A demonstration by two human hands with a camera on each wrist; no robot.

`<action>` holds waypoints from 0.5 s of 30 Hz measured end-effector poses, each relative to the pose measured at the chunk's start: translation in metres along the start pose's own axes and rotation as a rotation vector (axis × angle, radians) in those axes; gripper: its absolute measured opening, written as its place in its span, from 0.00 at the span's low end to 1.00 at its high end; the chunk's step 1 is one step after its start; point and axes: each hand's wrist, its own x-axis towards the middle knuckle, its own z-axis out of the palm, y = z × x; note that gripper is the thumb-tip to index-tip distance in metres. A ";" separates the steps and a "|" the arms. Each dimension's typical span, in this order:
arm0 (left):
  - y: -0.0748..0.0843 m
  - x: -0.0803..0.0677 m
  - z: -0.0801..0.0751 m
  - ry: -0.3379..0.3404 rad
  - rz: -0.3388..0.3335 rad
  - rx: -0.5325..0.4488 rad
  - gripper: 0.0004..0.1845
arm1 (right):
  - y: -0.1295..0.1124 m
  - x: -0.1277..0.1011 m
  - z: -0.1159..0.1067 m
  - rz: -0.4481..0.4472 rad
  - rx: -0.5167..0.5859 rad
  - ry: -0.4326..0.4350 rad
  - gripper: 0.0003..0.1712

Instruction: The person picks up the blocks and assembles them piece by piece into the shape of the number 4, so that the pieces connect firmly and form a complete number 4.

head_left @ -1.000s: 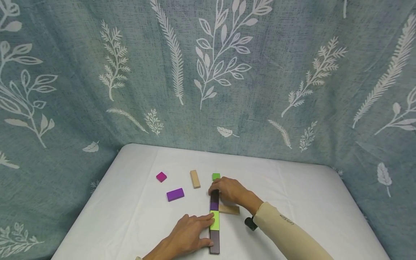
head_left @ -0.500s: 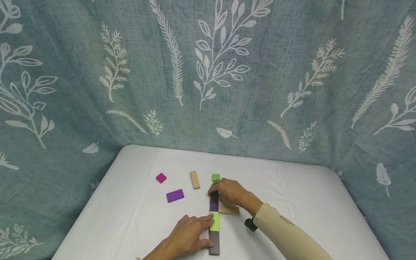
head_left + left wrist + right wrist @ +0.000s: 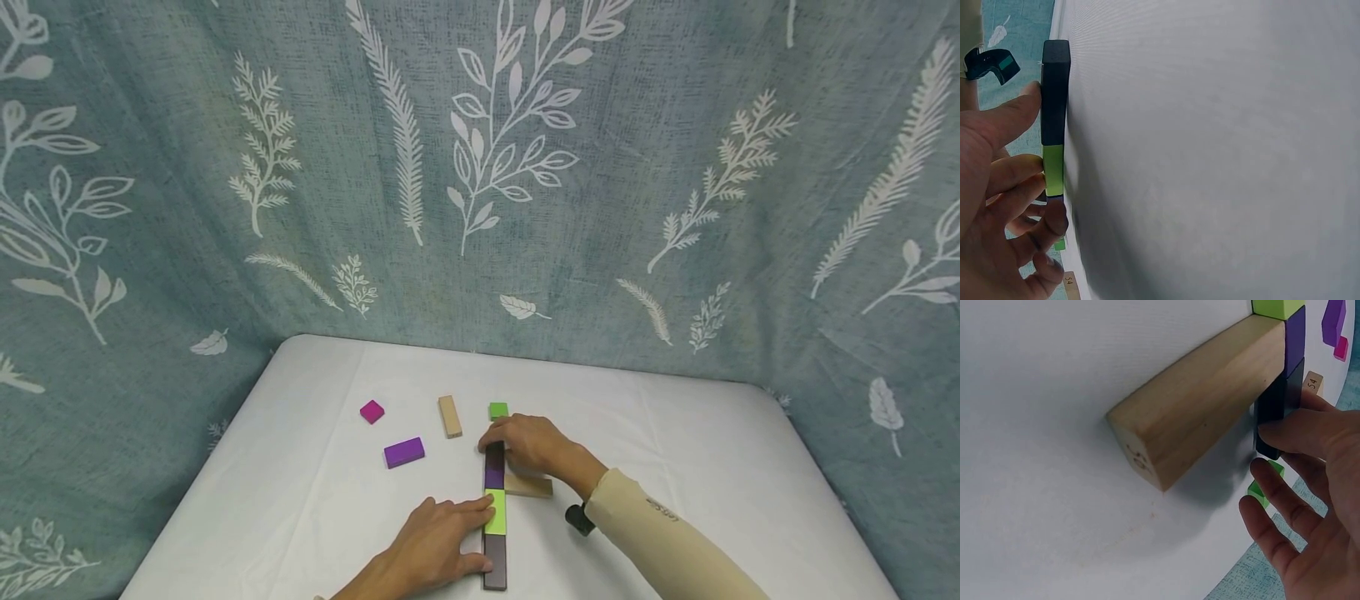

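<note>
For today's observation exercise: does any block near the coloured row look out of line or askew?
Yes. The plain wooden block lies crosswise, its end butting the side of the straight row of blocks, which the left hand and right hand touch. The other loose blocks lie apart.

The number 54 is printed on the end of the small tan block [image 3: 1312, 382], other marks stay unreadable
</note>
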 end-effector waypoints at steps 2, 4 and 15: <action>0.001 0.000 0.000 -0.007 -0.005 -0.003 0.35 | 0.000 -0.001 0.000 0.003 0.003 0.002 0.24; 0.001 0.000 -0.001 -0.016 -0.013 -0.010 0.35 | 0.000 -0.002 -0.001 0.007 0.008 0.009 0.24; 0.003 0.000 -0.002 -0.011 -0.020 -0.002 0.36 | 0.006 -0.006 -0.005 0.079 0.044 0.004 0.23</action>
